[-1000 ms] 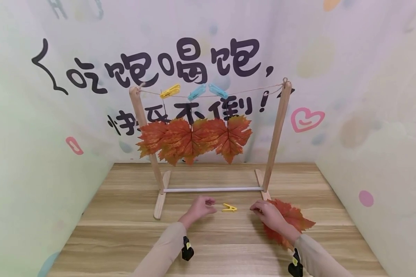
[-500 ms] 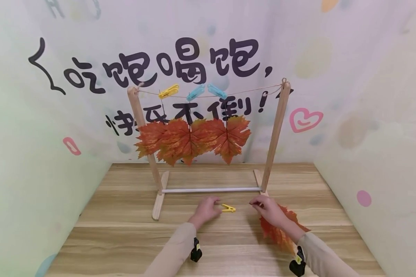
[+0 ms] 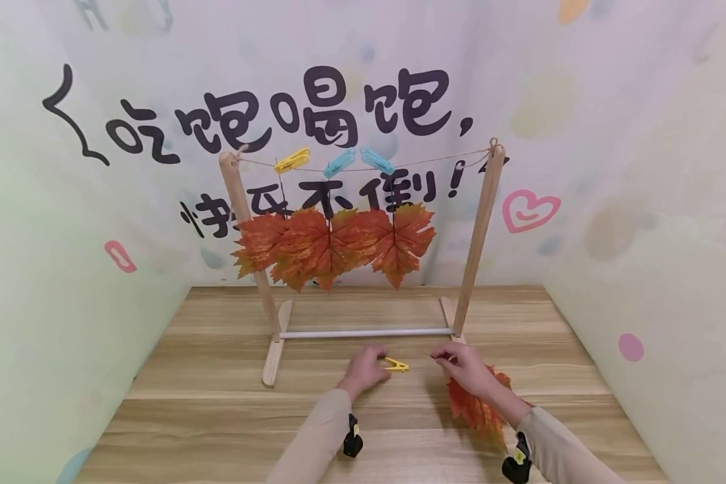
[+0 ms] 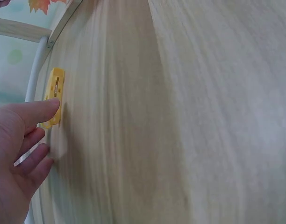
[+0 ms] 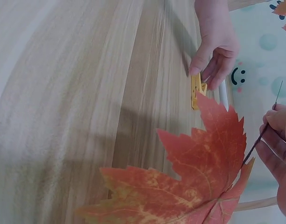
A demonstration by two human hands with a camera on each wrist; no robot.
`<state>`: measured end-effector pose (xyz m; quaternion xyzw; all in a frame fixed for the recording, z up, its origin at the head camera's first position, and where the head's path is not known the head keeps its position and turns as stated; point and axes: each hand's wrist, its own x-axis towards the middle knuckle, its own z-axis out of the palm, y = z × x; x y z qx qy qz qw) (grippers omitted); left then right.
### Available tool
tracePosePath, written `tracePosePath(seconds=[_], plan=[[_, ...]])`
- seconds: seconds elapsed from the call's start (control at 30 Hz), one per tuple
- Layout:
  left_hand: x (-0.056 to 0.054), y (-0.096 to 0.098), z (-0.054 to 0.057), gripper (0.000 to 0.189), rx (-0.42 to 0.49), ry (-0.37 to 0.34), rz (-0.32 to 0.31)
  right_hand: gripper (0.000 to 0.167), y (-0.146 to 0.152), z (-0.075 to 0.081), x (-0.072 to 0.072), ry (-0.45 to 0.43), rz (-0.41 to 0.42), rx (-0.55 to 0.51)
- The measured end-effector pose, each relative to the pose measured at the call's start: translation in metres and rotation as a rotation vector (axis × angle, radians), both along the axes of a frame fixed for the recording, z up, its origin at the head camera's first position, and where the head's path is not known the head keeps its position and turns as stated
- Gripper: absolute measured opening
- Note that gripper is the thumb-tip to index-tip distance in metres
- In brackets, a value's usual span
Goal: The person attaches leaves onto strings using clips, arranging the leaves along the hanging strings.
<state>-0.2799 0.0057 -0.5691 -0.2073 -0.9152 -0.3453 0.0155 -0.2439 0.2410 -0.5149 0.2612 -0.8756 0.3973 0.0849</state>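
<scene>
In the head view my left hand [image 3: 366,371] is low over the table, thumb and fingers at the handle end of a yellow clothespin [image 3: 397,365]. The left wrist view has the thumb lying across that clothespin [image 4: 55,88]; the index finger is hidden behind it. My right hand [image 3: 468,368] pinches the dark stem [image 5: 258,140] of a red-orange maple leaf [image 5: 199,163]. The leaf hangs below that hand, partly covered by it in the head view. The stem's thin tip sticks out past the fingertips.
A wooden stand [image 3: 480,235] with a white crossbar [image 3: 369,333] stands behind the hands. On its string [image 3: 423,161], a yellow clothespin [image 3: 293,160] and two blue clothespins [image 3: 340,163] hold hanging maple leaves [image 3: 329,249]. Printed walls enclose the wooden table [image 3: 218,430].
My left hand has moved right to the clothespin and closed its fingers at the handle end. My right hand, with the leaf, has shifted slightly left; the leaf now hangs lower and more folded.
</scene>
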Motion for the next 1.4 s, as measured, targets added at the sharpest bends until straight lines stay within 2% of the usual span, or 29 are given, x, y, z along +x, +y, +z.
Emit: tracePosePath(seconds=[0.2,0.43,0.67,0.97,1.2,1.4], plan=[[0.001,0.002,-0.002,0.031,-0.024,0.067,-0.009,0.011,0.000,0.000,0.003,-0.008,0.004,-0.007],[0.003,-0.001,-0.003,0.029,-0.055,0.101,-0.036,0.011,0.000,-0.005,0.003,0.005,0.016,-0.019],[0.005,-0.006,0.000,0.027,-0.031,0.051,-0.059,0.011,0.000,-0.002,0.004,-0.003,0.010,-0.012],[0.007,-0.013,0.004,0.028,-0.031,0.046,-0.066,0.011,-0.002,0.011,0.003,-0.039,0.010,-0.004],[0.007,-0.016,0.011,0.028,-0.032,-0.038,-0.048,0.011,-0.002,0.024,0.002,-0.023,0.019,-0.008],[0.007,-0.025,0.014,0.027,-0.031,-0.047,-0.055,0.013,-0.002,0.037,-0.003,0.007,0.045,-0.010]])
